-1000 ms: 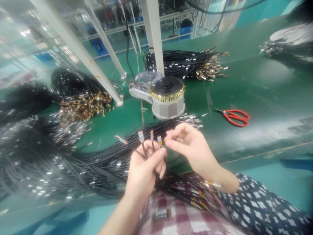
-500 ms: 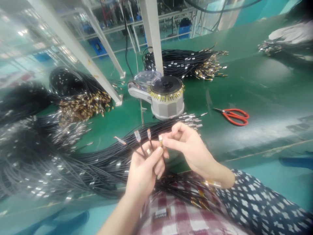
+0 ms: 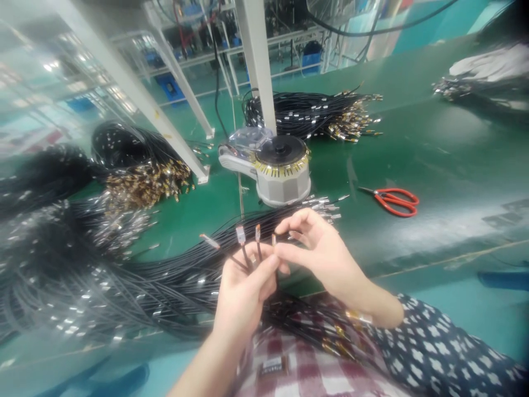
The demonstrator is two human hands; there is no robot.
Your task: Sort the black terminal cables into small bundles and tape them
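My left hand (image 3: pixel 243 292) is closed round several thin black cables (image 3: pixel 247 255) whose metal-tipped ends fan upward from its fingers. My right hand (image 3: pixel 320 251) pinches the tip of the rightmost cable end (image 3: pixel 274 240) between thumb and forefinger, close beside my left thumb. Both hands hover over a long bundle of black cables (image 3: pixel 173 281) lying across the green table (image 3: pixel 433 154) and running down onto my lap. A round grey tape dispenser (image 3: pixel 281 168) with yellow strips on its rim stands just beyond my hands.
Red-handled scissors (image 3: pixel 392 199) lie to the right. More black cable bundles with gold connectors lie at the left (image 3: pixel 140 176) and behind the dispenser (image 3: pixel 322 110). White frame posts (image 3: pixel 258 60) rise from the table. A further pile (image 3: pixel 483 77) sits far right.
Both hands have stayed almost in place. My right fingers have shifted slightly on the rightmost cable tip, and the view has tilted a little.
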